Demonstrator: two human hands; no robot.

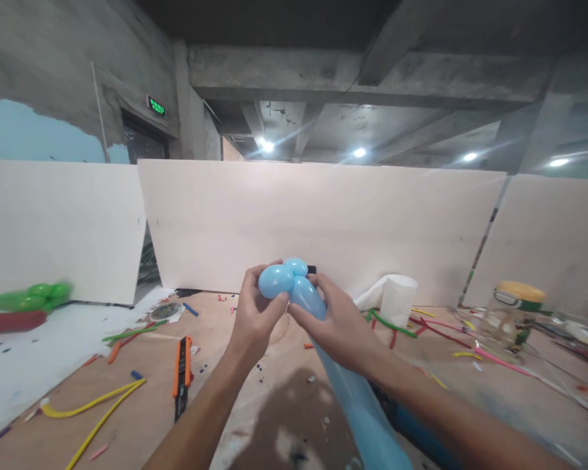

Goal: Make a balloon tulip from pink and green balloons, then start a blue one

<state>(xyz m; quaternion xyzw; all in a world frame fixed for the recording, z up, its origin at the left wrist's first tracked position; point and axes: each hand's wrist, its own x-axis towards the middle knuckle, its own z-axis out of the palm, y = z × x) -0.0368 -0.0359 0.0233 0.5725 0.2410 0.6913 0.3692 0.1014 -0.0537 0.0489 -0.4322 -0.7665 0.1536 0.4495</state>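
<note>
A long light-blue modelling balloon (355, 398) runs from the bottom of the view up to my hands, where its far end is twisted into a few round bubbles. My left hand (258, 313) is closed around the left bubble, its thumb near the twist. My right hand (340, 320) grips the balloon just below the twist, thumb and fingers on either side. Both hands are raised above the table at the middle of the view. The fingers behind the bubbles are partly hidden.
An orange-and-black utility knife (181, 372) lies left of my forearm. Uninflated balloons, including a yellow one (108, 421), are scattered about. A white paper roll (398, 299) and a yellow-lidded jar (509, 316) stand at right. A green twisted balloon (32, 297) lies far left, before white panels (318, 228).
</note>
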